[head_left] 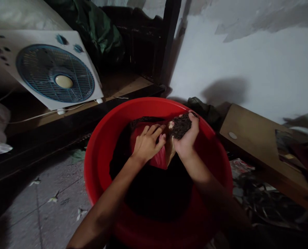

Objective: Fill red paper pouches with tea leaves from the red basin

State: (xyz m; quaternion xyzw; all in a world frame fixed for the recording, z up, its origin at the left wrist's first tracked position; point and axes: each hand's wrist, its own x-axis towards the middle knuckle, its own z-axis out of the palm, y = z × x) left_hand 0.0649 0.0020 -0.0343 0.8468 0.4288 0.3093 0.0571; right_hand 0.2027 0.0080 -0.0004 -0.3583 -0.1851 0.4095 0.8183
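A large round red basin (102, 152) sits on the grey floor (27, 214), and both hands work inside it over a heap of cloth. The right hand (186, 138) is closed around a bunched wad of dark, rough-textured fabric (181, 125), gripped near the basin's far rim, thumb and fingers wrapped over it. The left hand (147, 143) lies palm down, fingers together and slightly curled, pressing on a red cloth (157, 159) just beside the wad; the 2 hands nearly touch. The red cloth shows as a folded piece whose length runs from the far left of the basin toward the near middle, with a pale tan piece (170, 150) peeking out between the hands. Beneath them, black fabric (154, 193) fills most of the basin's bottom. The bunched wad has no clear long axis. To the left, a white box fan (50, 69) with a blue grille leans on a wooden ledge, its cord trailing along the edge. To the right stands a low wooden board (252, 135) against the white wall (247, 69), with scattered papers (240, 167) on the floor near it.
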